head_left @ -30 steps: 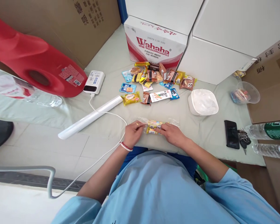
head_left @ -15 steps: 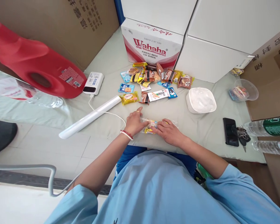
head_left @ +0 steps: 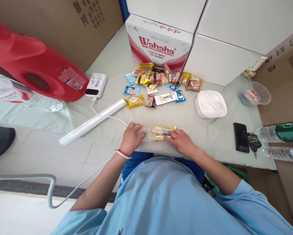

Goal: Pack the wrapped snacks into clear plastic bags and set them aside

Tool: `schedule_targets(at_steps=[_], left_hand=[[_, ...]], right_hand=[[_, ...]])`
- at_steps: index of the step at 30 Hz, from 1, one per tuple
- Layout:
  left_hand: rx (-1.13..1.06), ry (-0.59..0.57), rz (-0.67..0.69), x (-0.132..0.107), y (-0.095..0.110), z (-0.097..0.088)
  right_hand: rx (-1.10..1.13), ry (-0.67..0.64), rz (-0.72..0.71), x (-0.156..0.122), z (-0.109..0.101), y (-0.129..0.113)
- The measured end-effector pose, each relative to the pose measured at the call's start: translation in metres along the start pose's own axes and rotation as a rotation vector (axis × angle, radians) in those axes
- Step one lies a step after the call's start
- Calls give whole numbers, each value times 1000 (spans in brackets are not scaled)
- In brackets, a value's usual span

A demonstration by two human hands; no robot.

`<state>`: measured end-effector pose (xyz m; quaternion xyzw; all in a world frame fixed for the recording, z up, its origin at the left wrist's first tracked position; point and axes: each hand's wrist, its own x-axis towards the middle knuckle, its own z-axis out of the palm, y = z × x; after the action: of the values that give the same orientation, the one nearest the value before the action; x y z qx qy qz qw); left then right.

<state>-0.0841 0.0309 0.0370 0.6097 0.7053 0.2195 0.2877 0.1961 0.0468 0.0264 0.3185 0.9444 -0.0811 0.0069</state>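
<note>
Near the table's front edge lies a bundle of yellow snack packets (head_left: 159,129) inside clear plastic film (head_left: 148,133). My left hand (head_left: 132,138) pinches the film's gathered left end between thumb and fingers. At the bundle's right end, my right hand (head_left: 181,141) has its fingers closed over the packets and the film there. A white cable (head_left: 112,117) runs along the table to behind my left hand. Beyond both hands, loose snacks are spread out, among them a yellow packet (head_left: 135,101) and a white packet (head_left: 166,98).
A white roll (head_left: 92,122) lies left of my hands, below a power bank (head_left: 95,85). On the right stand a white tub (head_left: 211,105) and a clear bowl (head_left: 261,94), with a phone (head_left: 241,137) and keys nearby. A Wahaha carton (head_left: 158,42) stands behind the snacks.
My left hand has moved left, drawing the film end out. More of the yellow packets shows between the hands. My right hand has shifted slightly right.
</note>
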Motion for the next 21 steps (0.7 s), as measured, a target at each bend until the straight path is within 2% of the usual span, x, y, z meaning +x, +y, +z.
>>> schedule_targets(at_steps=[2,5,7,9,11,13,14,15,17,19,21], left_hand=[[-148,26,53,-9,9,3],[-254,-37,189,-16,33,23],[-219,-120,325,-16,49,41],[-90,-164,422,-15,57,56],[52,-175,474,-15,60,66],[163,-175,503,-18,59,71],[209,-169,511,-20,58,72],[250,-162,515,-22,58,72],[324,-150,517,-26,59,71],[391,-143,507,-29,62,70],[445,-129,495,-32,64,69]], right_hand=[[23,15,11,2,2,0],[75,37,21,6,2,0],[147,59,4,5,1,2],[278,123,-6,0,0,8],[400,280,121,-7,0,16],[424,450,394,-13,2,24],[402,488,538,-14,5,28],[375,480,654,-15,7,30],[359,355,754,-15,13,33],[385,228,743,-16,15,33],[416,207,716,-19,13,32]])
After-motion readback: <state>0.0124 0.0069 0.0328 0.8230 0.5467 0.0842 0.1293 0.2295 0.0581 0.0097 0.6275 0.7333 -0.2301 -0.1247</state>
